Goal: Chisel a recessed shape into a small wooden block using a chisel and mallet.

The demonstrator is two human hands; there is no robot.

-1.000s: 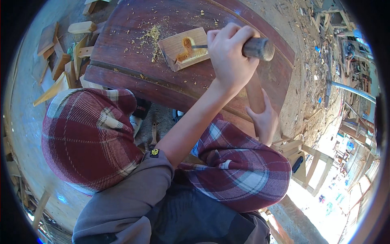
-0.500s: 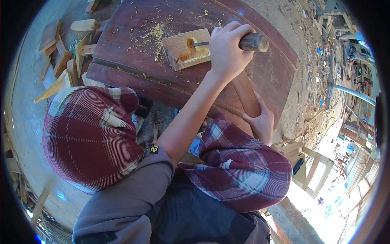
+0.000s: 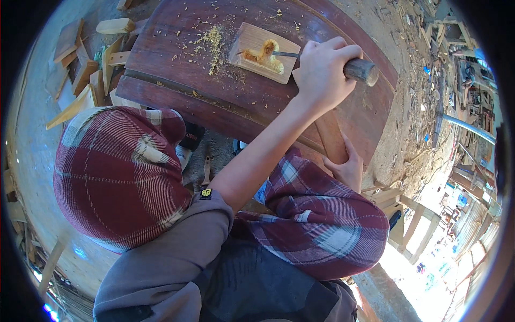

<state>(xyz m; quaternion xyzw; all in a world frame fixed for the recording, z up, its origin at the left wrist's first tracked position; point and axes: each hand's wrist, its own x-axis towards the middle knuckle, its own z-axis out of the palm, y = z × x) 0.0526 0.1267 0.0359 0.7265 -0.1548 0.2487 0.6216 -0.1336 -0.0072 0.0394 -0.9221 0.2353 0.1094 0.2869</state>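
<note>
My left hand point(image 3: 327, 75) is closed around the dark handle point(image 3: 359, 71) of a chisel, whose thin metal blade point(image 3: 287, 54) reaches into a carved hollow in a pale wooden block point(image 3: 249, 40). The block lies on a reddish-brown wooden bench point(image 3: 198, 70) among light shavings point(image 3: 214, 51). Lower right, my right hand point(image 3: 348, 169) grips a long wooden bar point(image 3: 331, 137). The bar's upper part passes under my left hand and is partly hidden.
Loose offcuts point(image 3: 72, 48) lie left of the bench. My plaid-covered knees point(image 3: 118, 177) flank a brush point(image 3: 206, 170) on the ground. A wooden frame point(image 3: 413, 231) stands at lower right, with scattered timber point(image 3: 456, 80) farther right.
The block has shifted right and slightly up on the bench. My left hand and chisel, after first moving left, have moved back rightward with it. The bar now leans farther left.
</note>
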